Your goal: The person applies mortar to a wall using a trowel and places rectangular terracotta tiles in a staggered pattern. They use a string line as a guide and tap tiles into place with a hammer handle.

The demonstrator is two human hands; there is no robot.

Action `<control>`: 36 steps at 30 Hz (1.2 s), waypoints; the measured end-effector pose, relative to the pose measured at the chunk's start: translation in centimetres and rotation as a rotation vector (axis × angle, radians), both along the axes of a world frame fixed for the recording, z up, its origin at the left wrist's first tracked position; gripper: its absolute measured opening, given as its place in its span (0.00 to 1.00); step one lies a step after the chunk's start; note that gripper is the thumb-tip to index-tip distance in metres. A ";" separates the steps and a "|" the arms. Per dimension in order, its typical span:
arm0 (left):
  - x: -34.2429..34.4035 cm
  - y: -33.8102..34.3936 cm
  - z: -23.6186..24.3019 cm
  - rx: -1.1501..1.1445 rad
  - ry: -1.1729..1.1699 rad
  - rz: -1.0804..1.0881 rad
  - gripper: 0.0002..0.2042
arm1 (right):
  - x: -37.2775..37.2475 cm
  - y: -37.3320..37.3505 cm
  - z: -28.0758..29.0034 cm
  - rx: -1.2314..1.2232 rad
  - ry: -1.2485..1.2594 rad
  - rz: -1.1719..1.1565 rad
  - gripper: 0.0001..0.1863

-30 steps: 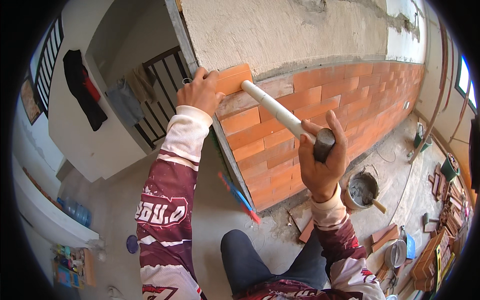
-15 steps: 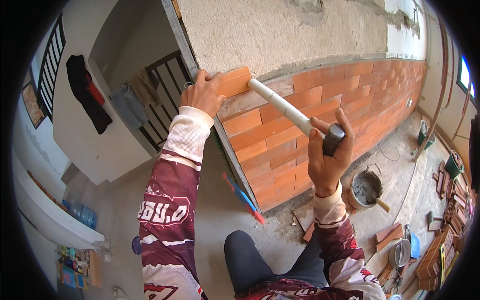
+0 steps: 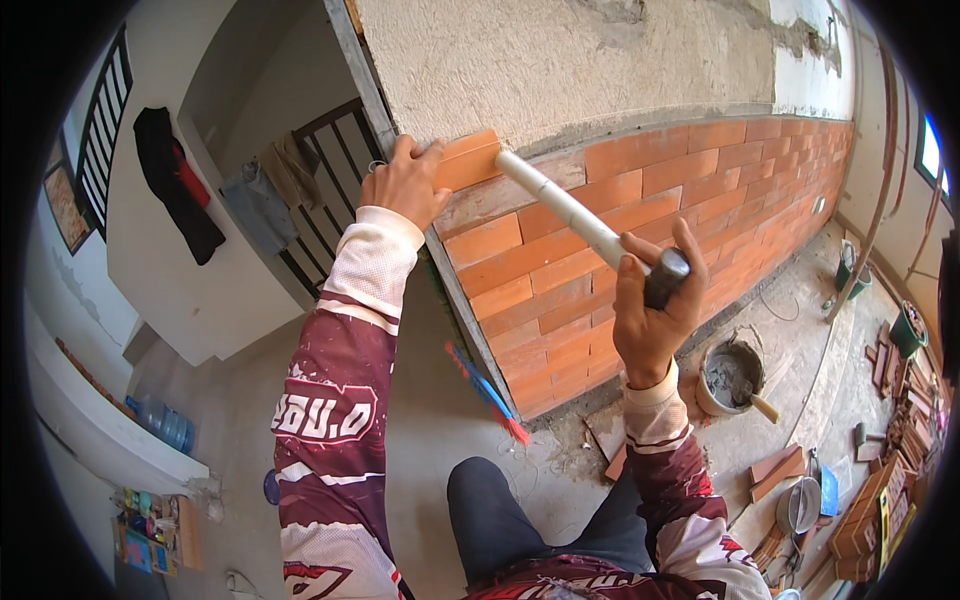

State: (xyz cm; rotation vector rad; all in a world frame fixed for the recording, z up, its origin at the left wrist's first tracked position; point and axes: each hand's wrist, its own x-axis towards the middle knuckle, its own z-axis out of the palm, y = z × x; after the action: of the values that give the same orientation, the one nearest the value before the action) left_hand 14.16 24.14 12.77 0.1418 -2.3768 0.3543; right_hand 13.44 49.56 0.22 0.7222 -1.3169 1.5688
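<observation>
My left hand point(image 3: 405, 185) is closed on the left end of an orange brick tile point(image 3: 467, 160), its fingers over the top edge at the wall's corner. The tile lies on the topmost course, against rough plaster. My right hand point(image 3: 655, 305) is wrapped round the dark head of a mallet point(image 3: 570, 212), whose pale handle points up and left. The handle's end is at the tile's right end; whether it touches cannot be made out. Below both hands is the brick-tiled wall point(image 3: 610, 250), laid in staggered rows.
A bucket of wet mortar point(image 3: 732, 375) stands on the floor by the wall, a wooden-handled tool in it. Stacked tiles point(image 3: 870, 520), a metal pan point(image 3: 800, 505) and another mallet point(image 3: 868, 437) lie to the right. A broom point(image 3: 487, 393) leans at the wall's corner.
The mallet handle's end has shifted very slightly up beside the tile. My left hand and the tile stay nearly where they were.
</observation>
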 end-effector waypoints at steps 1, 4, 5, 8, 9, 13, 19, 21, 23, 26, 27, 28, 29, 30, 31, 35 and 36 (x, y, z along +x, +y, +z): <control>-0.1 0.1 0.0 -0.002 -0.003 0.000 0.28 | 0.0 0.0 -0.1 -0.004 -0.035 0.035 0.29; 0.5 0.3 0.4 -0.004 -0.019 0.032 0.29 | -0.3 -0.3 0.0 -0.036 0.064 -0.033 0.29; 0.4 0.4 0.3 -0.009 -0.012 0.027 0.29 | -0.3 -0.1 -0.1 -0.011 0.052 -0.044 0.29; 0.2 0.5 0.1 -0.018 0.000 0.022 0.29 | -0.1 0.5 -0.4 0.003 -0.001 -0.017 0.28; 0.3 0.6 0.2 -0.015 -0.003 0.026 0.29 | 0.2 0.5 -0.9 -0.034 -0.032 0.032 0.28; 0.4 -0.4 -0.5 -0.073 0.043 -0.002 0.30 | 2.0 1.7 -3.5 -0.147 -0.129 0.175 0.27; 3.0 -2.6 -4.3 -0.080 0.482 -0.311 0.28 | 0.8 11.4 -14.1 -0.374 -0.495 0.025 0.23; 3.2 -3.0 -5.9 0.049 0.506 -0.314 0.22 | -0.1 16.8 -20.2 -0.528 -0.590 -0.125 0.24; 3.8 -4.5 -6.7 0.201 0.464 -0.285 0.21 | 2.7 21.4 -25.3 -0.465 -0.962 -0.106 0.27; 3.3 -5.6 -7.6 0.364 0.485 -0.330 0.18 | 6.5 28.8 -37.9 -0.757 -1.137 -0.141 0.16; 3.0 -5.5 -7.8 0.420 0.484 -0.343 0.18 | 8.4 30.8 -42.0 -0.843 -1.203 -0.180 0.14; 2.3 -5.0 -7.6 0.479 0.489 -0.370 0.18 | 10.2 33.6 -47.2 -0.947 -1.211 -0.212 0.12; 1.2 -4.1 -7.7 0.578 0.477 -0.386 0.18 | 11.9 35.8 -51.1 -1.054 -1.212 -0.248 0.11; 1.7 -4.5 -7.9 0.591 0.469 -0.374 0.18 | 14.2 34.8 -52.8 -1.072 -1.301 -0.247 0.10; 1.7 -5.0 -8.6 0.614 0.463 -0.367 0.18 | 16.6 33.6 -53.2 -1.085 -1.385 -0.257 0.09; 0.4 -4.1 -8.5 0.757 0.426 -0.414 0.17 | 22.7 35.7 -61.0 -1.186 -1.492 -0.234 0.16; -2.1 -2.3 -8.1 0.817 0.429 -0.502 0.17 | 23.0 38.6 -65.3 -1.282 -1.366 -0.338 0.17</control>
State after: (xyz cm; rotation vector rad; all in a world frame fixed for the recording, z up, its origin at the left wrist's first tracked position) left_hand 12.02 21.80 4.70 -0.0118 -1.9032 -0.8135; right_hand 36.48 88.21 -65.09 -1.4896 -0.7658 2.1388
